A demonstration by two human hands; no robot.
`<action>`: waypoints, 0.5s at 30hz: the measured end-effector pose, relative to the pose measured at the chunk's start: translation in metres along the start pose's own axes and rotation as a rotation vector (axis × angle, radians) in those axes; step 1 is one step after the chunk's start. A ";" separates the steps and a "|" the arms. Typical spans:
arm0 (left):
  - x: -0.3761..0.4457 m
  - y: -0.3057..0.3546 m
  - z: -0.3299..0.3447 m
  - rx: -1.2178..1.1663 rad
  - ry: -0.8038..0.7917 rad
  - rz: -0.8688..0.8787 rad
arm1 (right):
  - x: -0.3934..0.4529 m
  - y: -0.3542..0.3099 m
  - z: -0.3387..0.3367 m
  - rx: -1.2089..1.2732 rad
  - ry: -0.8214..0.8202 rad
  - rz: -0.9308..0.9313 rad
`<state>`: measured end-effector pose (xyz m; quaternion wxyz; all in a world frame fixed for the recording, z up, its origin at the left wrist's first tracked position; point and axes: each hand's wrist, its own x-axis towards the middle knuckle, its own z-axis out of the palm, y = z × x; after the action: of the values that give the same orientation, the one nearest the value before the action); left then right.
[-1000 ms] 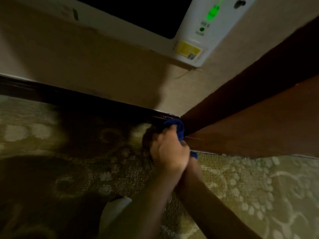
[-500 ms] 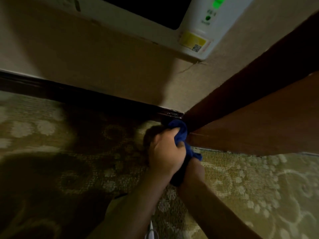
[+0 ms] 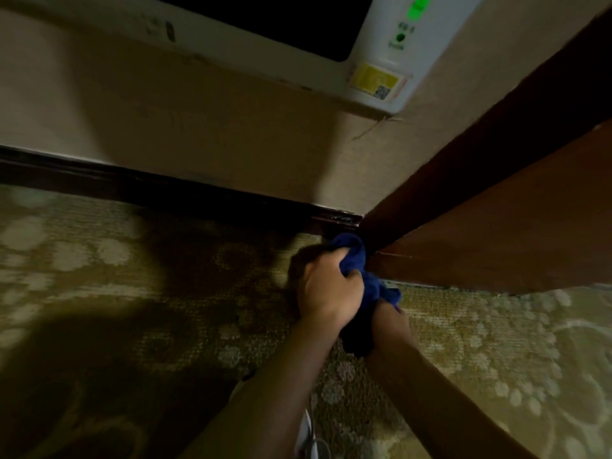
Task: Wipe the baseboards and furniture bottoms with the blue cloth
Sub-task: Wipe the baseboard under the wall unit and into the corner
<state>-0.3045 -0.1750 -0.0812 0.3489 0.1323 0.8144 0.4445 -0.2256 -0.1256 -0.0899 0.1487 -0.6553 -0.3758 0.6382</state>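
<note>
- Nearest you, both forearms run up from the bottom of the frame over the patterned carpet; something pale sits between them at the bottom edge, too dim to name.
- Your left hand, just right of centre, has its fingers curled round the top of the blue cloth, gripping it in a bunch.
- Your right hand sits just behind and to the right; the cloth's tail disappears at it, but its fingers are hidden, so you cannot tell how it holds.
- The cloth is soft, light and limp. It will likely bunch and slip, so a firm fistful near the wiping end looks best.
- Beyond it, the cloth's front meets the corner where the dark baseboard ends at the brown wooden furniture.
- Farthest, at upper right, a white appliance hangs on the wall.
</note>
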 end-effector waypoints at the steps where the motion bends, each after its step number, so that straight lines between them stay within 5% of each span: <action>1: -0.004 0.003 -0.006 -0.023 0.000 0.041 | -0.007 0.000 -0.001 -0.021 -0.014 -0.019; 4: -0.005 0.002 -0.041 -0.224 0.091 0.001 | -0.036 -0.006 0.006 -0.066 -0.146 -0.145; 8: 0.027 -0.039 -0.081 -0.697 0.192 -0.416 | -0.048 -0.014 0.043 -0.136 -0.303 -0.300; 15: 0.044 -0.040 -0.054 -0.990 0.077 -0.547 | -0.026 -0.025 0.078 -0.131 0.042 -0.353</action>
<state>-0.3697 -0.2089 -0.1147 0.4418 -0.2793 0.5257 0.6711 -0.3047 -0.1493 -0.0651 0.2232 -0.6007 -0.5225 0.5624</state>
